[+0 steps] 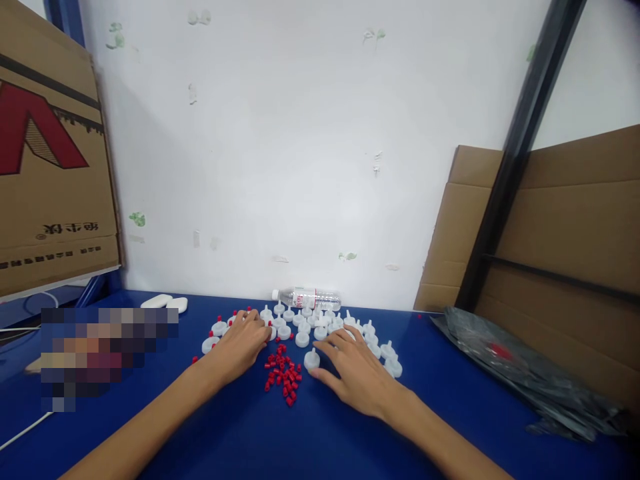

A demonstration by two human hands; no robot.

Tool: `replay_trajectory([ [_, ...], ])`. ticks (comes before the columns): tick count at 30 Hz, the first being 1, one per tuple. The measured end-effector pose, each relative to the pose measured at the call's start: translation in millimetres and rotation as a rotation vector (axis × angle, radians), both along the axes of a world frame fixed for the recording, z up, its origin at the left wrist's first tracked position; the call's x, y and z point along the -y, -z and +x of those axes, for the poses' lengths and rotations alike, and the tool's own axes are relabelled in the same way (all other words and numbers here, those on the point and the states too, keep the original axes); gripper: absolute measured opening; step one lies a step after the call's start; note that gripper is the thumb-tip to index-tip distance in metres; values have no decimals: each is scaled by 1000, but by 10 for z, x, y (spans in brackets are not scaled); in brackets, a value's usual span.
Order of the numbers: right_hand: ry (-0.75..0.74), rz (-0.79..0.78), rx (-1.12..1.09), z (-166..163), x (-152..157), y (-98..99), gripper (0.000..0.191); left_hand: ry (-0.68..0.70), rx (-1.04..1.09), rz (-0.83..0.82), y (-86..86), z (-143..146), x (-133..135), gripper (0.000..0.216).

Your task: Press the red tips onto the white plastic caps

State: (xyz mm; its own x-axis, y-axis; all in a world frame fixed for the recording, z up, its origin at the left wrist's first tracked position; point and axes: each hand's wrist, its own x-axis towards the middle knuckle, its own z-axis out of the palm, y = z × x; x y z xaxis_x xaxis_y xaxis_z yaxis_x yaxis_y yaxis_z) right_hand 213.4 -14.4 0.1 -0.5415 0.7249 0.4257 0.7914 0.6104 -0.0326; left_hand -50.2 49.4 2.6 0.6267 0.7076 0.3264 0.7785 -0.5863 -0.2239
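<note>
My left hand (246, 341) is closed, with fingers bent downward at a white nozzle cap (273, 333) that has a red tip. The fingers partly hide this cap. My right hand (357, 365) has its thumb and index finger around another white nozzle cap (311, 361), whose spout points up and has no red tip. Between the hands lies a loose heap of small red caps (284, 375). Behind and beside my right hand stand several white nozzle caps (302, 339) without red tips. Around my left hand are several white caps with red tips (219, 328).
A clear plastic bottle (310, 298) lies against the white wall. Two white objects (165, 303) are at the back left, near a blurred-out patch. Grey plastic bags (520, 373) lie on the right of the blue table (320, 440). Cardboard (55, 153) flanks both sides.
</note>
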Motion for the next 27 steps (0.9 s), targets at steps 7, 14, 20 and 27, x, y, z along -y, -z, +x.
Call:
replay_trajectory([
  [7,-17,-39,-40,-13,-15,65,38,113,151,42,-61,103,70,21],
  [14,-63,-53,-77,-34,-18,69,24,369,421,32,-66,274,223,18],
  [20,-29,-56,-85,1,-18,28,23,455,450,40,36,352,249,26],
  [27,2,-100,-74,6,35,-6,23,389,461,-6,49,401,311,17],
])
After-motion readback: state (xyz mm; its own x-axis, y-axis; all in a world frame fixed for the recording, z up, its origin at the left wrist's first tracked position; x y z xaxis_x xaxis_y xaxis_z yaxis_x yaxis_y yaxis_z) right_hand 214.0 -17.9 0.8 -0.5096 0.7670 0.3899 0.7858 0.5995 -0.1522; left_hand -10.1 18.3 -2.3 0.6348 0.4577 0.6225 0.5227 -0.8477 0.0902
